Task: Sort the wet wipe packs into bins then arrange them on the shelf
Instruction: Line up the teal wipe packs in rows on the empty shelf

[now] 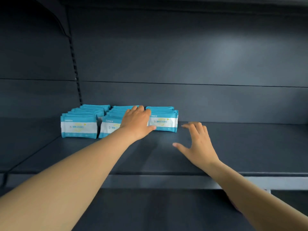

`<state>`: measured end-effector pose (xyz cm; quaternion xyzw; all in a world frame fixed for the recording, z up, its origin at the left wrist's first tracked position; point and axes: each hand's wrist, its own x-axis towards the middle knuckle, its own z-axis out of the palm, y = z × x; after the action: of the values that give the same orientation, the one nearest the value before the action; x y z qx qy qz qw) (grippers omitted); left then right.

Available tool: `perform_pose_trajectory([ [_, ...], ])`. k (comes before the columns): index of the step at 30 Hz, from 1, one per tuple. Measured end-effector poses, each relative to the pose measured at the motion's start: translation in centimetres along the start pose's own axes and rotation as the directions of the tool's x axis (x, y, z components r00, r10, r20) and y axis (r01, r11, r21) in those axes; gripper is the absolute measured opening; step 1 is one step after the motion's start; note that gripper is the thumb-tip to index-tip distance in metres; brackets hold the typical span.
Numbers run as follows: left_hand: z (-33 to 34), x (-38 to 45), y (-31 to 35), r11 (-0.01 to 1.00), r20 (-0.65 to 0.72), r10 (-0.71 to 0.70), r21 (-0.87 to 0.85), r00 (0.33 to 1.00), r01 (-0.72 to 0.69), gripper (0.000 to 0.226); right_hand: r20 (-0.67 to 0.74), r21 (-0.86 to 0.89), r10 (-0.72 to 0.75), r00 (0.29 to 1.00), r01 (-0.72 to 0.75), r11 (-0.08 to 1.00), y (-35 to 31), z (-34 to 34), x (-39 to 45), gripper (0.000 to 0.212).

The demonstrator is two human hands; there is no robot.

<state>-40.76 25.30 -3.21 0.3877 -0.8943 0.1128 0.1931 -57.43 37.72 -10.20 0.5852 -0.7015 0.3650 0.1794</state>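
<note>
Three rows of blue-and-white wet wipe packs stand upright at the back left of the dark shelf (pixel 233 147): a left row (pixel 79 125), a middle row (pixel 109 125) and a right row (pixel 164 121). My left hand (pixel 137 121) lies across the tops of the middle and right rows, its thumb against the front pack of the right row and its fingers fairly straight. My right hand (pixel 198 144) hovers over the bare shelf just right of the packs, fingers spread, holding nothing.
The shelf's grey front lip (pixel 166 181) runs across below my arms. A slotted upright (pixel 75 69) stands at the back left, and a dark back panel (pixel 183 55) rises behind the packs. Another dark shelf surface (pixel 150 212) lies below.
</note>
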Motion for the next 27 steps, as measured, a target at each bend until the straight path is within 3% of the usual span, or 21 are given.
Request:
perform_pose_trajectory([
  [4, -2.1, -8.6, -0.6, 0.993, -0.038, 0.049, -0.104, 0.998, -0.053, 0.044, 0.014, -0.122, -0.022, 1.000, 0.023, 0.992, -3.5, -3.1, -7.4, 0.052],
  [9, -0.6, -20.3, -2.1, 0.979, 0.002, 0.037, -0.199, 0.999, -0.035, 0.035, 0.103, -0.123, 0.045, 0.994, -0.032, 0.992, -7.0, -2.7, -17.7, 0.049],
  [15, 8.2, -32.6, -3.7, 0.961, 0.238, -0.026, -0.263, 0.971, 0.090, 0.035, 0.353, -0.118, 0.196, 0.915, -0.165, 0.979, -9.3, 2.2, -28.9, 0.052],
  [19, 16.7, -39.7, -4.3, 0.931, 0.464, -0.102, -0.267, 0.880, 0.248, 0.033, 0.514, -0.125, 0.222, 0.829, -0.183, 0.975, -8.5, 6.7, -35.7, 0.055],
  [22, 22.7, -44.5, -4.4, 0.904, 0.647, -0.121, -0.240, 0.753, 0.352, 0.040, 0.635, -0.170, 0.283, 0.719, -0.228, 0.959, -7.2, 9.9, -40.3, 0.055],
  [27, 31.7, -49.3, -4.4, 0.847, 0.767, -0.179, -0.199, 0.616, 0.493, 0.043, 0.735, -0.224, 0.400, 0.547, -0.361, 0.905, -4.4, 16.1, -45.7, 0.056],
])
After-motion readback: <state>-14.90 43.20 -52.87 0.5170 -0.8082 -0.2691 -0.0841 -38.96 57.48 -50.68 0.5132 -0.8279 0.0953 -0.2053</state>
